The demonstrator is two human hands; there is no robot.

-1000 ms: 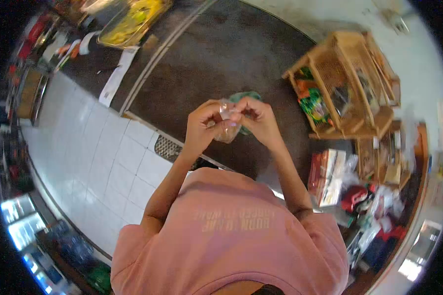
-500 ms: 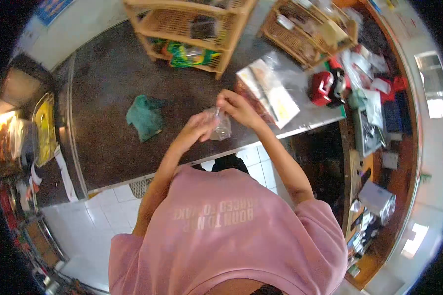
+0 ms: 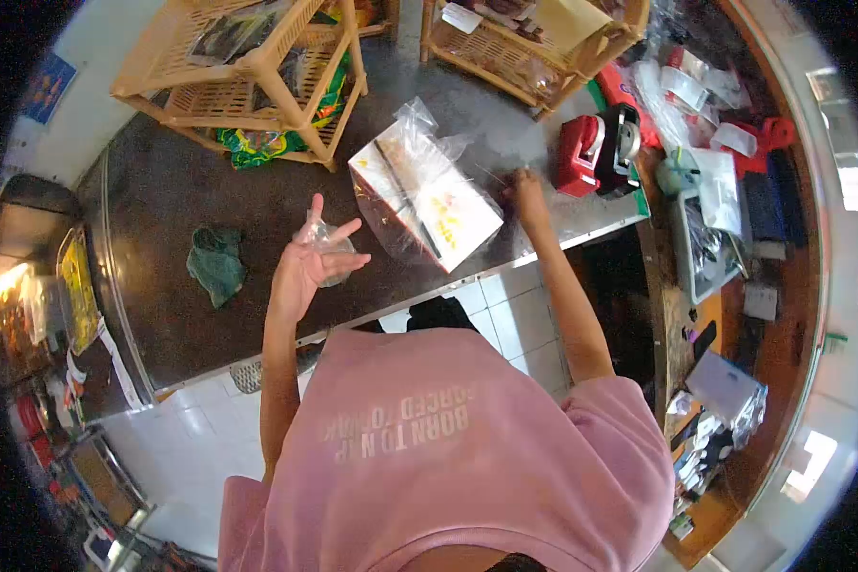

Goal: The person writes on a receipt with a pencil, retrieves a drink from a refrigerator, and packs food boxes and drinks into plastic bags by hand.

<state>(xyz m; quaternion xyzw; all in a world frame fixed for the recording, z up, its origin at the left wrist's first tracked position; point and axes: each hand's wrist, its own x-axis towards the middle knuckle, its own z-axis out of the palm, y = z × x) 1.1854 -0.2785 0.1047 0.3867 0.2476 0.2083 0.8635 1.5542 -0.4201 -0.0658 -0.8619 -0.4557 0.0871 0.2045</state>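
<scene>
Dark countertop (image 3: 157, 257) fills mid-scene, w/ a person in a pink tee (image 3: 477, 429) at its near edge. Bamboo rack (image 3: 281, 92) stands far L; white box (image 3: 453, 219) in clear wrap lies nearer, btwn the hands; crumpled green cloth (image 3: 216, 267) rests L, red tape dispenser (image 3: 579, 157) far R. Half a sec. ago both hands met over one small item L of the box; now they're well apart. L hand (image 3: 300, 272), fingers splayed wide, alone holds that item. R hand (image 3: 529, 198) has moved to the box's R side, near the dispenser, fingers curled; can't tell if it grips anything. Smallest: clear plastic bag (image 3: 336, 246), thin, shiny & wrinkled, partly hidden among the L fingers above the counter, btwn cloth & box; contents unclear.
</scene>
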